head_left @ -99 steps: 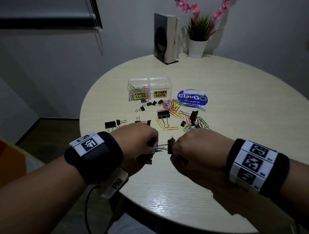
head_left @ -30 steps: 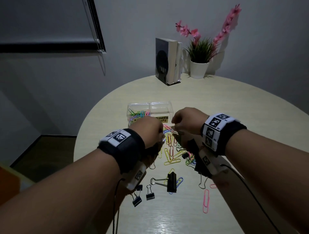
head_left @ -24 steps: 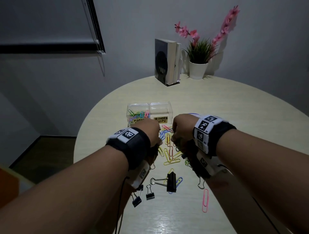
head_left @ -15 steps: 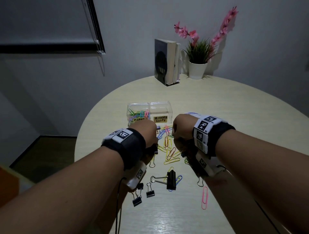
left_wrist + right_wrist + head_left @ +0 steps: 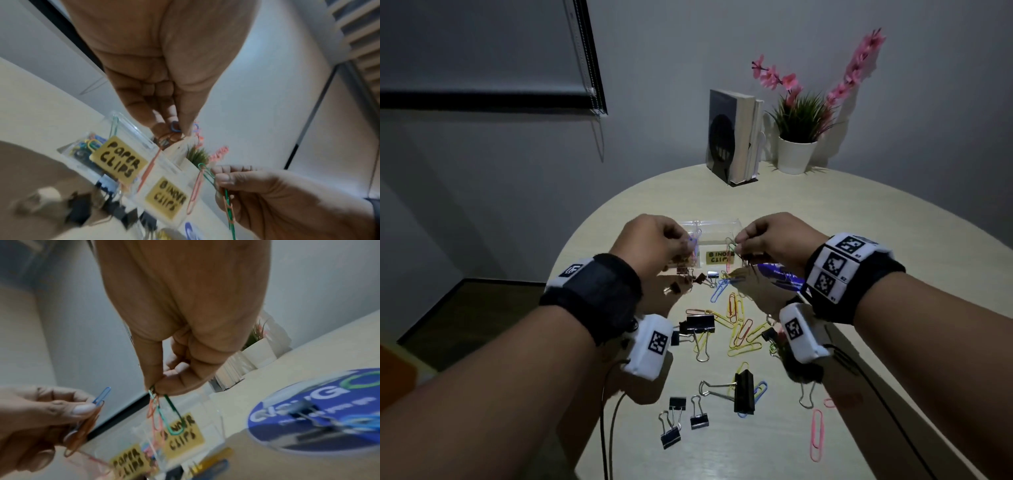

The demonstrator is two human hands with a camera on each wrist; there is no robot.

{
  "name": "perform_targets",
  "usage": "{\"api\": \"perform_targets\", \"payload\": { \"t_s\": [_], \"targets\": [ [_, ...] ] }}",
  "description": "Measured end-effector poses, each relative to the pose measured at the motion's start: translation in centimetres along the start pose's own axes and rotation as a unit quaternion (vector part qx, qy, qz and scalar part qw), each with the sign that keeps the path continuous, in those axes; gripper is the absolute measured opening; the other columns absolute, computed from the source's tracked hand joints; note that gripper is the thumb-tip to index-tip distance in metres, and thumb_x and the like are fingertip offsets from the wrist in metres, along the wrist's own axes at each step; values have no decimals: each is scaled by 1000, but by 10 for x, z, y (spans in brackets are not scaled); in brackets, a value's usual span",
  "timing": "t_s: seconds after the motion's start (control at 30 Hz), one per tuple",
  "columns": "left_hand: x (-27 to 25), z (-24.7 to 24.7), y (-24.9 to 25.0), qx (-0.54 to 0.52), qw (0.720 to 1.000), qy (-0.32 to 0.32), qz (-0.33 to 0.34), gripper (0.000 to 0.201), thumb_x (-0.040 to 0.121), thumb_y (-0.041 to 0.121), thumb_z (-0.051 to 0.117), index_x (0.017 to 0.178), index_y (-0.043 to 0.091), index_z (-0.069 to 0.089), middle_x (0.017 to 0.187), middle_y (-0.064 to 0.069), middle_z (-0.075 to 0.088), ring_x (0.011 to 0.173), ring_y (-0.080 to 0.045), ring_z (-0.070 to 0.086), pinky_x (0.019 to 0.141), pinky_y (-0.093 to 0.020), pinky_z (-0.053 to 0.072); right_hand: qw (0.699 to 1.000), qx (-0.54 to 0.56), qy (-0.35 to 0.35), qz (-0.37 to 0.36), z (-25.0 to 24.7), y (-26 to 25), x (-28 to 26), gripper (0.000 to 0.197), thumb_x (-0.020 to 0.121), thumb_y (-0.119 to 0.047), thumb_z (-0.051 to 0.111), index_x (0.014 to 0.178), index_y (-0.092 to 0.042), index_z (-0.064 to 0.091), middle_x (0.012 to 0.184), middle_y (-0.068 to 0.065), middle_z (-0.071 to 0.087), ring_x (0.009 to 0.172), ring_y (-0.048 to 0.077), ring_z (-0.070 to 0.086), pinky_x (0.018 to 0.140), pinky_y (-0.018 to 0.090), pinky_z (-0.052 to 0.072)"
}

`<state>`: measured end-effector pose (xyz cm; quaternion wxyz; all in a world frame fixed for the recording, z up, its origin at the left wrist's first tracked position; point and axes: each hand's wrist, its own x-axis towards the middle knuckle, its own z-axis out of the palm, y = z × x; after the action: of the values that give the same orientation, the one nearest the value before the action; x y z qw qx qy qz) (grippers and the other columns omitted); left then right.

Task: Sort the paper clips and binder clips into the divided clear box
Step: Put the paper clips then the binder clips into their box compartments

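The clear divided box (image 5: 718, 224) stands mid-table with yellow labels, PAPER CLIPS (image 5: 119, 162) on the left and BINDER CLIPS (image 5: 166, 198) on the right. My left hand (image 5: 681, 245) hovers over the left compartment and pinches a blue paper clip (image 5: 101, 395) and orange ones (image 5: 82, 431). My right hand (image 5: 739, 244) hovers over the right half of the box and pinches a green paper clip (image 5: 172, 415) with pink-orange ones (image 5: 153, 412) dangling. Coloured clips (image 5: 90, 144) lie in the left compartment.
Loose coloured paper clips (image 5: 736, 325) and black binder clips (image 5: 743, 390) are scattered on the round table (image 5: 893, 240) in front of the box. A blue round sticker (image 5: 320, 415) lies to the right of the box. Books (image 5: 732, 137) and a potted plant (image 5: 796, 154) stand at the back.
Both hands lifted from the clip pile with paper clips pinched and moved forward over the box. They have spread apart, the left one over the paper-clip side.
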<state>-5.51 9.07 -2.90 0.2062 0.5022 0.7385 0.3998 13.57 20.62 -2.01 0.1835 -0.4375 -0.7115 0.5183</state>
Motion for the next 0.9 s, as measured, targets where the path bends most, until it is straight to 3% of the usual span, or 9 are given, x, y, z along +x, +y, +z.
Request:
{"api": "perform_targets", "payload": {
  "t_s": [0.13,0.23,0.33,0.47,0.57,0.67,0.77,0.9],
  "targets": [
    [23,-16,-7,-114,991,71,-21,9,81,13,77,74,14,71,77,-9,73,66,-19,67,61,-29,53,992,124,18,-36,13,-28,14,20,82,9,68,102,8,67,80,14,65,66,19,63,64,20,60],
    [38,-20,-16,-129,984,116,-31,14,80,14,78,71,18,68,73,-5,71,66,-18,67,63,-29,52,986,150,28,-63,28,-49,31,13,82,9,67,92,2,68,76,11,65,64,18,62,60,17,59],
    [47,-17,-27,-95,984,146,-40,12,79,20,80,71,20,70,71,-1,69,67,-17,62,66,-27,48,984,157,35,-80,45,-63,46,12,82,8,68,84,-3,68,79,12,66,68,18,63,64,21,58],
    [45,-9,-34,-42,986,157,-40,11,80,23,79,82,14,75,76,0,69,70,-14,58,65,-21,40,985,115,63,-111,67,-61,62,14,82,5,69,77,-8,68,76,11,66,70,23,63,71,30,59],
    [46,-4,-35,-72,978,192,-38,11,80,21,79,83,12,75,75,0,69,71,-15,61,69,-22,42,986,67,95,-121,78,-49,69,15,82,1,70,75,-12,68,74,8,67,70,23,65,79,40,61],
    [45,-3,-33,-97,974,200,-47,9,81,17,78,87,11,76,80,-2,72,75,-16,64,69,-23,48,988,3,114,-108,81,-39,70,18,79,-4,72,69,-18,69,71,6,71,67,24,69,78,45,61],
    [38,-3,-31,-13,988,145,-45,14,83,10,72,94,15,78,89,1,73,82,-15,65,73,-20,44,988,-71,103,-95,80,-36,66,16,72,-10,73,59,-19,70,73,7,74,75,29,72,75,49,60],
    [25,-11,-25,49,984,167,-23,19,84,13,61,92,23,76,92,9,69,73,-10,57,61,-16,39,982,-79,124,-120,71,-40,53,5,69,-20,71,67,-15,73,74,2,74,76,22,69,73,47,60]
  ]
}}
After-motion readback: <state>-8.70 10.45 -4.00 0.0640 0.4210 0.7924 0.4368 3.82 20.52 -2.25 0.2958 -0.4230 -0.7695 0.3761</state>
